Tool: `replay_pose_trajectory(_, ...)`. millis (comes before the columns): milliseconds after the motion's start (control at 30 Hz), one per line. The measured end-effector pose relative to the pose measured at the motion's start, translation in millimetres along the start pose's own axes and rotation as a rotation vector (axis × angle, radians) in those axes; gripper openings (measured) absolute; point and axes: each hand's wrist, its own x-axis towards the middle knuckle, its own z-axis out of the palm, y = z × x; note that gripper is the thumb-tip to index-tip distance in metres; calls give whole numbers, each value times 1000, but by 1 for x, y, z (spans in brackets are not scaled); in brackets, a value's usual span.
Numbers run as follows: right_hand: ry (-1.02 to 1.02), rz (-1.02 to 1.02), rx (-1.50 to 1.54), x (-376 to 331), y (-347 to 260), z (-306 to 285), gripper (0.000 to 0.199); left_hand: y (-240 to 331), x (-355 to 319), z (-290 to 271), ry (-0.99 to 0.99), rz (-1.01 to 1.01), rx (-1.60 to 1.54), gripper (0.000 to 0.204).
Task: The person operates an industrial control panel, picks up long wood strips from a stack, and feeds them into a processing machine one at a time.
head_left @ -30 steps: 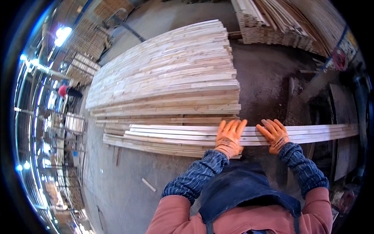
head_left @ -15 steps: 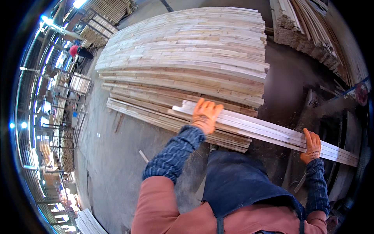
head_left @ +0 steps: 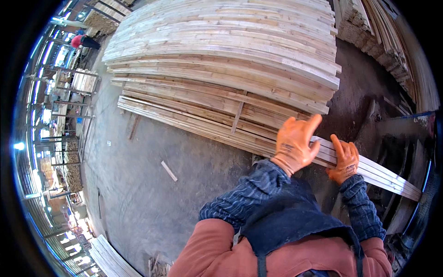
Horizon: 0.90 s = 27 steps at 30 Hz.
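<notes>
Both my hands wear orange gloves. A bundle of pale wooden strips (head_left: 386, 177) reaches from between my hands to the machine at the right. My right hand (head_left: 345, 160) is wrapped over these strips from the near side. Close to its left, my left hand (head_left: 294, 147) is at the strips' left end, thumb and forefinger spread apart; its palm is turned down and hides what lies under it. Beyond my hands lies a low stack of longer brown-edged boards (head_left: 198, 108), with a short crosspiece (head_left: 238, 111) resting across it.
A big stack of pale boards (head_left: 221, 34) fills the far middle. More timber (head_left: 376, 44) is piled at the far right. Dark machinery (head_left: 401, 124) stands at my right. A loose offcut (head_left: 169, 171) lies on the floor. A person in red (head_left: 83, 42) bends at the far left.
My left hand has moved right along the strips, close to my right hand, and its fingers have spread. The strips have slid right and down toward the machine. My view has shifted too.
</notes>
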Motion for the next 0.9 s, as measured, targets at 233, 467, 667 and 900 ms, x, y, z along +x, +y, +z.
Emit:
replay_pose_trajectory(233, 206, 182, -178, -40, 79, 11, 100, -140, -116, -7, -47, -850, -500, 71)
replay_pose_trajectory(467, 879, 526, -487, -75, 157, 87, 83, -306, -298, 23, -224, -1321, -302, 76)
replay_pose_trajectory(667, 689, 906, 357, -82, 209, 247, 80, -365, -344, 83, -42, -1558, -470, 65)
replay_pose_trajectory(900, -309, 180, 270, 48, 91, 450, 89, -379, -288, 193, -60, -1530, -804, 64)
